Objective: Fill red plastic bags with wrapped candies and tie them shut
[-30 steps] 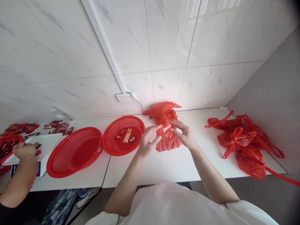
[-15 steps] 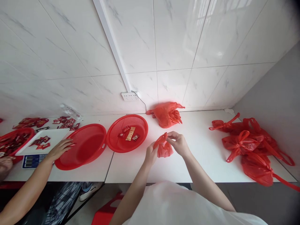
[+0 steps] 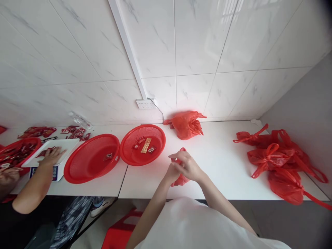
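A small red plastic bag [image 3: 181, 181] hangs at my two hands, over the white table near its front edge. My left hand [image 3: 172, 173] is closed on the bag, its fingers partly covered by the other hand. Crossing above it, my right hand [image 3: 188, 166] is at the top of the bag with its fingers bent; whether it grips the plastic is unclear. To the left, a red basket [image 3: 124, 147] holds a gold-wrapped bar [image 3: 146, 145] and a few small red packets. Behind my hands a crumpled red bag [image 3: 185, 125] lies by the wall.
Several tied red bags [image 3: 286, 183] lie at the right. Another red basket [image 3: 71, 166] holds a packet. Further left, a co-worker's hand [image 3: 52, 156] reaches over a white tray [image 3: 67, 145] on a scale. A red stool [image 3: 118, 235] stands below the table.
My right hand has moved left across my left hand, and the bag hangs lower. The co-worker's hand has gone from the nearer basket to the tray, and a packet now lies in that basket.
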`<state>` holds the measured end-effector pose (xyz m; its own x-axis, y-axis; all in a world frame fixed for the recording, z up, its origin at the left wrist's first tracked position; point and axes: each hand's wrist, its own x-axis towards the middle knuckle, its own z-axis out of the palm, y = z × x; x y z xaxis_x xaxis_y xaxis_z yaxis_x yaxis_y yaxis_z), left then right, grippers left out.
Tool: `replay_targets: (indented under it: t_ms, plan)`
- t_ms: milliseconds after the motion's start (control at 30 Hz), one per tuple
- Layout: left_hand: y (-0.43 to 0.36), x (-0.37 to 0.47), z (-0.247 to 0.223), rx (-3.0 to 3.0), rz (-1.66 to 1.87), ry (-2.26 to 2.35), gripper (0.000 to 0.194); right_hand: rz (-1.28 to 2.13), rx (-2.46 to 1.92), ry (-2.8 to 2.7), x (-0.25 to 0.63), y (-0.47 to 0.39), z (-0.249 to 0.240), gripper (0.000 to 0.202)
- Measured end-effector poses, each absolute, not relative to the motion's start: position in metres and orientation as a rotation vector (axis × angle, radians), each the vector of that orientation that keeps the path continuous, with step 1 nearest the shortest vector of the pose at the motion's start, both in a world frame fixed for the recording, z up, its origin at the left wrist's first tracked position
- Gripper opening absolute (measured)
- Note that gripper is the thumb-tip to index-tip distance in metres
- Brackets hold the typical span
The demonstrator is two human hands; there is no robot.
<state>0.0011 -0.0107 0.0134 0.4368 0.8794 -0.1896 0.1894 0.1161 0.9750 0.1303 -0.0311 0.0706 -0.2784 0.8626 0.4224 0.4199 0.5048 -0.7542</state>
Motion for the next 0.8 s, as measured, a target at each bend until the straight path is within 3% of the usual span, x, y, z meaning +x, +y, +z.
replay_targets:
  t_ms: [133,300,667,800]
  plan:
    - [-0.012,-0.004,0.031,1.205,0.615,0.954,0.043,0.674,-1.292,-1.817,0.141,-0.027,0.056,0.032]
    - [-0.012,-0.007,0.036,0.965,0.633,1.015,0.056,1.003,-1.391,-1.409,0.149,-0.025,0.028,0.036]
    - [-0.002,-0.019,0.035,0.655,0.663,0.829,0.061,1.028,-1.252,-0.996,0.161,-0.044,0.021,0.032]
    - [-0.003,-0.014,0.034,0.521,0.806,0.705,0.052,1.105,-1.217,-1.027,0.155,-0.059,0.022,0.029]
